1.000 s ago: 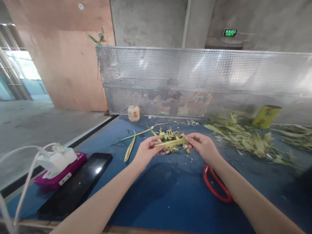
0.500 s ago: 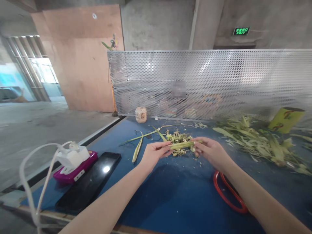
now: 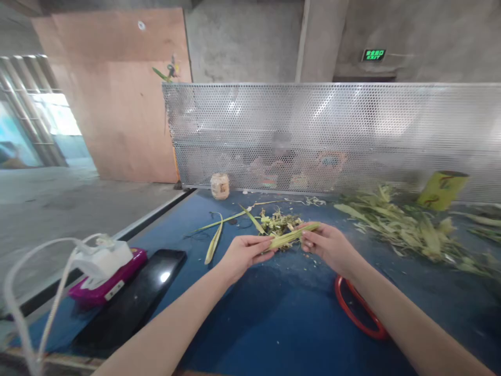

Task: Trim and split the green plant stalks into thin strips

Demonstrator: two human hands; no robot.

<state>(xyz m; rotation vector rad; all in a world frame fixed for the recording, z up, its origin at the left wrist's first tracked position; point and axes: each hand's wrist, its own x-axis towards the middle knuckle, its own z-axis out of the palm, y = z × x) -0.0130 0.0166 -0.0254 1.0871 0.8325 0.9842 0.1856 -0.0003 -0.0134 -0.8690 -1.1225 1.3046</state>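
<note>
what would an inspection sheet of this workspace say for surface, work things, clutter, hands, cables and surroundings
Surface: blue tabletop, small plant bits scattered on it.
Work things: pale green leaf strip held above the table; heap of plant scraps just beyond it; larger leaf pile at right.
Clutter: black phone beside purple power strip; red loop handle, partly hidden by the right forearm; tilted yellow can.
Hands: left hand and right hand both grip the strip.
Cables: white cables looping near the table's left edge.
Surroundings: perforated metal screen behind the table; lit exit sign.
</note>
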